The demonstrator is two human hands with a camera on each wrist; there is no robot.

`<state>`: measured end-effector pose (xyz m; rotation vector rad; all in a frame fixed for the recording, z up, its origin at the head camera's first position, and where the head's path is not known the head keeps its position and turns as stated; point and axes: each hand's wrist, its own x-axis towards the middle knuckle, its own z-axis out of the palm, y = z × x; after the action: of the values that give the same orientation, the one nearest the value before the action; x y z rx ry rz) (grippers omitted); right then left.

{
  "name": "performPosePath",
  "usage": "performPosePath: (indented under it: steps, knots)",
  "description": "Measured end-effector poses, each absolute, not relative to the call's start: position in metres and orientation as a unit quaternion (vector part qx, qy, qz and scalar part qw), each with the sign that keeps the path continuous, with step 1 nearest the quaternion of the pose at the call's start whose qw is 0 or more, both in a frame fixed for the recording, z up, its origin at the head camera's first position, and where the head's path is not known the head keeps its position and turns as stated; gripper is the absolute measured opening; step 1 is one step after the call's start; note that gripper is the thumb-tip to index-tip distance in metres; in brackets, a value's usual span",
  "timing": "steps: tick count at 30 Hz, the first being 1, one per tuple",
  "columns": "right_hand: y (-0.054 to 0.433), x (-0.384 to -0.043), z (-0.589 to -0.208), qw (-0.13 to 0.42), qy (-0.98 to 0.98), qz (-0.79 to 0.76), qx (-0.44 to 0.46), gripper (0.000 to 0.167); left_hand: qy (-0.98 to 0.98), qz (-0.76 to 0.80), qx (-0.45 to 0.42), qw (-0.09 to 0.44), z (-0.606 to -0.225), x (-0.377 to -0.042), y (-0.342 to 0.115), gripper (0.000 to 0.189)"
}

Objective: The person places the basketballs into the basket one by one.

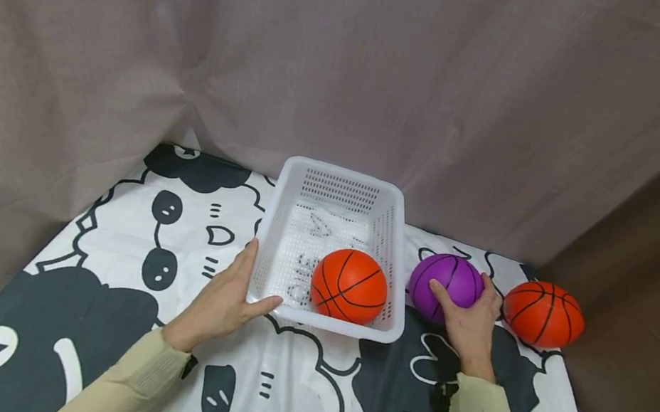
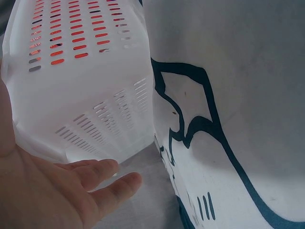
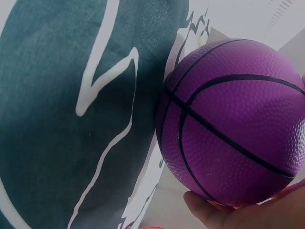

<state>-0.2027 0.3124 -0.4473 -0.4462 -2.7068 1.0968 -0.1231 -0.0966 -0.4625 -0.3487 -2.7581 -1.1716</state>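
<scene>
A white plastic basket [image 1: 336, 225] with slotted walls holds an orange toy basketball [image 1: 350, 286] in its front right corner. My left hand [image 1: 223, 304] is at the basket's front left corner, its thumb by the front rim and its fingers stretched along the left wall. In the left wrist view, two of its fingertips [image 2: 107, 169] show beside the slotted wall. To the right of the basket, my right hand [image 1: 470, 322] grips a purple toy basketball [image 1: 445, 285], thumb on its near side and fingers round its right side. The right wrist view shows fingers [image 3: 205, 207] against this ball.
Another orange basketball [image 1: 544, 314] lies right of my right hand, near the cloth's right edge. A black-and-white cartoon cloth [image 1: 196, 235] covers the surface. Brownish-grey fabric [image 1: 353, 58] hangs close behind the basket and along the sides.
</scene>
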Motion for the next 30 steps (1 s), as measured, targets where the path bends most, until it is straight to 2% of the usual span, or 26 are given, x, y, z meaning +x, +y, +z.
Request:
performPosePath:
  steps: [10,30]
  knots:
    - [0.313,-0.202,-0.441,0.136,-0.897,0.39,-0.156,0.107,-0.913,-0.387,-0.116,0.065,-0.463,-0.124,-0.097,0.109]
    - [0.311,-0.202,-0.423,0.178,-0.884,0.406,-0.152,0.1,-0.91,-0.391,-0.12,0.066,-0.462,-0.124,-0.097,0.109]
